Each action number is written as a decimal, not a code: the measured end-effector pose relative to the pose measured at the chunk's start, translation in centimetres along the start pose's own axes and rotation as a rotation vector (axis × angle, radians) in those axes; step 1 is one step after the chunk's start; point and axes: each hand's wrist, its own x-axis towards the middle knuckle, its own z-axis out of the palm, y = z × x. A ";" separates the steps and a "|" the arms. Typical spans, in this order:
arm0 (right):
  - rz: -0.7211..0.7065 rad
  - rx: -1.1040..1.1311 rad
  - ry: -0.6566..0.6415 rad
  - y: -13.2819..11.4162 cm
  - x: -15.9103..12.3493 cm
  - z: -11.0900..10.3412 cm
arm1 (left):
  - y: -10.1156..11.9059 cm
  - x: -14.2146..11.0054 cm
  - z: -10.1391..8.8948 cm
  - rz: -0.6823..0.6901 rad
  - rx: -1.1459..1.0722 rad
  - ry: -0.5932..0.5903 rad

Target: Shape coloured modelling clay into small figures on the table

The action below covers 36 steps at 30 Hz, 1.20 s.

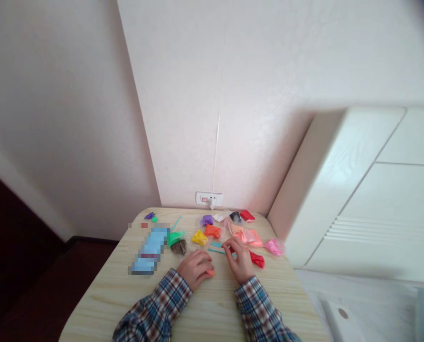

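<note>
My left hand (195, 268) rests on the pale wooden table (204, 313), fingers curled round a small orange-pink lump of clay (210, 272). My right hand (239, 260) lies beside it, fingertips pinching at a thin teal tool (216, 250) with a second teal stick (216, 244) just behind. A red clay packet (257, 259) lies right of that hand. Both arms wear plaid sleeves.
Small clay packets are spread behind the hands: yellow (199, 237), orange (212, 231), purple (207, 220), green (176, 237), brown (179, 247), pink (274, 246), red (247, 215). A blurred blue box (149, 250) lies left. A wall socket (209, 198) and white bed frame (357, 190) border the table.
</note>
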 end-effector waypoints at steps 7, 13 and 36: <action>-0.042 -0.025 -0.024 0.0 -1.0 0.1 | 0.3 -0.3 0.4 -0.013 0.154 0.157; -0.040 -0.038 -0.002 0.2 -1.5 -0.2 | 1.6 0.3 1.0 -0.024 0.058 0.100; -0.096 0.001 -0.122 0.8 -4.5 -2.2 | 2.2 1.0 1.9 -0.151 -0.044 -0.027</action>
